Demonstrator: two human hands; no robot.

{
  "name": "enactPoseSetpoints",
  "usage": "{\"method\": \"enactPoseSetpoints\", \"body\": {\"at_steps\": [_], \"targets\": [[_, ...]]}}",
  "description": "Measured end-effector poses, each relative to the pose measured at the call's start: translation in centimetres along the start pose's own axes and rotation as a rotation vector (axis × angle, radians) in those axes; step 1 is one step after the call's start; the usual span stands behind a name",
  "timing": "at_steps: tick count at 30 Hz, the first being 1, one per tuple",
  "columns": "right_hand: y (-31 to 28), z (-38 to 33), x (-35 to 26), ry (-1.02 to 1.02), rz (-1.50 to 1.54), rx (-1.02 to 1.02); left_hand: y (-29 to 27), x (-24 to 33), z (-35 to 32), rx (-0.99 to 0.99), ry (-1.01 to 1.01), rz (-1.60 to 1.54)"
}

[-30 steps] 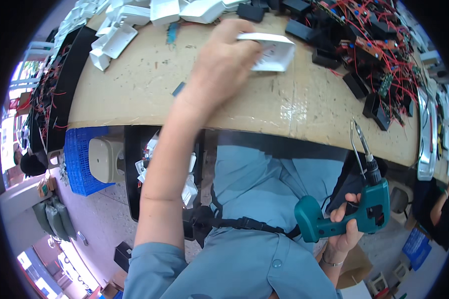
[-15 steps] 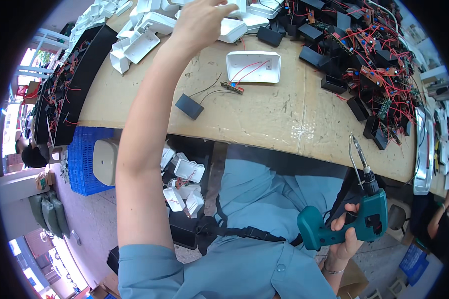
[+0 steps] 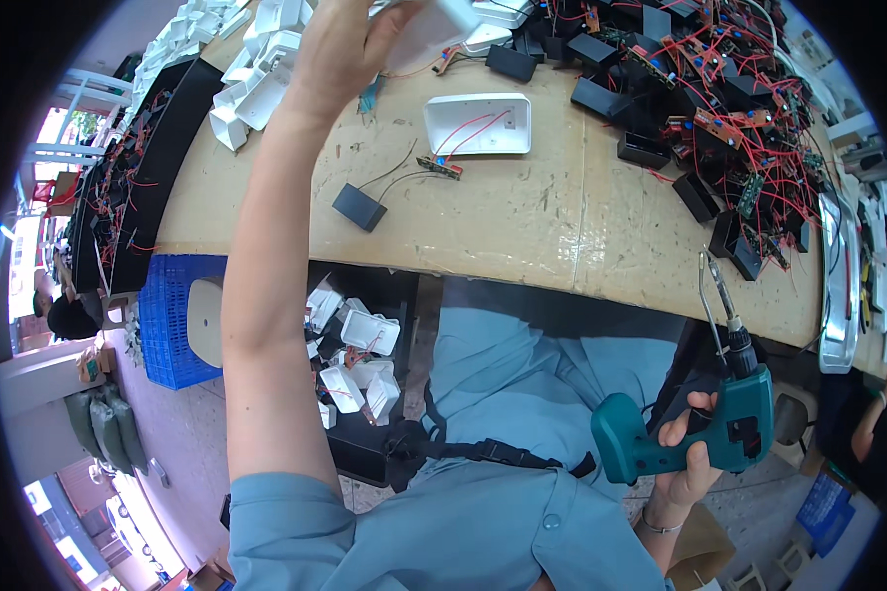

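Stretched out over the far side of the table, my left hand (image 3: 340, 54) grips a white plastic case (image 3: 436, 32), smeared by motion. My right hand (image 3: 690, 463) is wrapped round the handle of a green soldering gun (image 3: 734, 424), near my body and below the table's front edge. Its metal tip and a thin curved tube point up and away. On the table, an open white case (image 3: 478, 138) has red wires running to a small circuit board (image 3: 439, 167). Dark wires join that board to a black box (image 3: 360, 208).
White cases (image 3: 266, 84) are heaped at the far left, beside a long black tray (image 3: 172, 148). Black boxes, boards and red wires (image 3: 719, 138) pile up on the right. Below the table, a bin holds more white cases (image 3: 370, 335); a blue crate (image 3: 172, 335) stands left.
My left hand has shifted slightly left and nearer and now holds a white case lifted from the heap's area. The soldering gun has barely moved; the view has shifted a little.
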State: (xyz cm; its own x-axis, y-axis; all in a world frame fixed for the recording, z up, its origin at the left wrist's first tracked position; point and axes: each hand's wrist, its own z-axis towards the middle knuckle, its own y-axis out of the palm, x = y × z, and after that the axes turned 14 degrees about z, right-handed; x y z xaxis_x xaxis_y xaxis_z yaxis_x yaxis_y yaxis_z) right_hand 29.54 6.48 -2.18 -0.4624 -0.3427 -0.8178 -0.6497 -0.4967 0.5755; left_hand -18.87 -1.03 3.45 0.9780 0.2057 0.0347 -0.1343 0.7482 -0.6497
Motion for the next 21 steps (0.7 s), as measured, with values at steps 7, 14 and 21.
{"method": "enactPoseSetpoints", "body": {"at_steps": [7,14,21], "targets": [[-0.3,0.3,0.4,-0.02,0.075,-0.029,2.9,16.0,-4.2,-0.062,0.152,-0.038],[-0.3,0.0,0.5,-0.033,0.078,-0.033,5.0,18.8,-4.5,-0.033,0.051,-0.258],[-0.2,0.2,0.3,-0.026,0.079,-0.036,4.6,17.7,-4.2,-0.037,0.097,-0.287]]}}
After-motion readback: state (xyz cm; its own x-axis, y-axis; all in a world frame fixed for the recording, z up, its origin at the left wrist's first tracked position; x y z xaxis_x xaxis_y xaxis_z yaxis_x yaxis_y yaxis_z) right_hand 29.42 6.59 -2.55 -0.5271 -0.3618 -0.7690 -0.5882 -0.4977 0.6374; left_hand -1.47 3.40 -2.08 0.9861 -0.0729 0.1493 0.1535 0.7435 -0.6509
